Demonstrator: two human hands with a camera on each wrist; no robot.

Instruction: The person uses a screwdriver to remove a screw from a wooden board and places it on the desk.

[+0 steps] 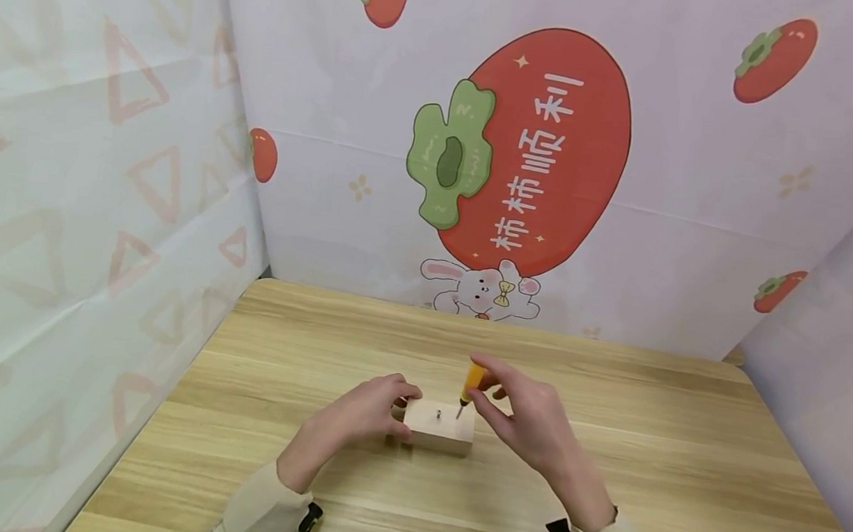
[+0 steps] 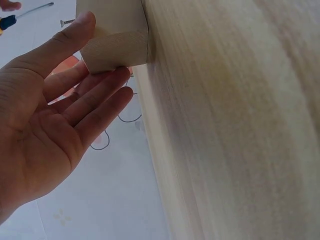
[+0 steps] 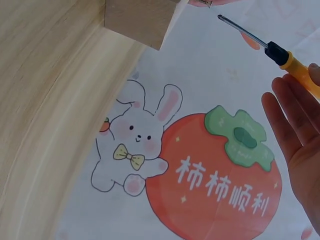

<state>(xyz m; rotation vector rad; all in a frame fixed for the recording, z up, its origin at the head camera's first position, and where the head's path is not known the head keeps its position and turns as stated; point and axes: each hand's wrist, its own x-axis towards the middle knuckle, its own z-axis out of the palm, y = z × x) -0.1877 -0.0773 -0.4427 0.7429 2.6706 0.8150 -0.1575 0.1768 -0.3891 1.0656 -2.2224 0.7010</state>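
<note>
A pale wooden block (image 1: 422, 423) lies on the table, and a screw (image 1: 438, 415) stands up from its top face. My left hand (image 1: 362, 411) holds the block's left end, thumb on the near side and fingers on the far side. In the left wrist view the screw (image 2: 67, 22) shows its flared head raised off the wood. My right hand (image 1: 535, 416) grips a screwdriver (image 1: 473, 380) by its yellow handle, shaft pointing down over the block's right part. As the right wrist view shows, the screwdriver (image 3: 277, 52) has its tip apart from the screw.
The wood-grain table (image 1: 667, 452) stretches out around the block. Behind it hangs a pale backdrop (image 1: 324, 225) printed with persimmons and a rabbit. A white sheet (image 1: 58, 270) with triangle prints borders the left side.
</note>
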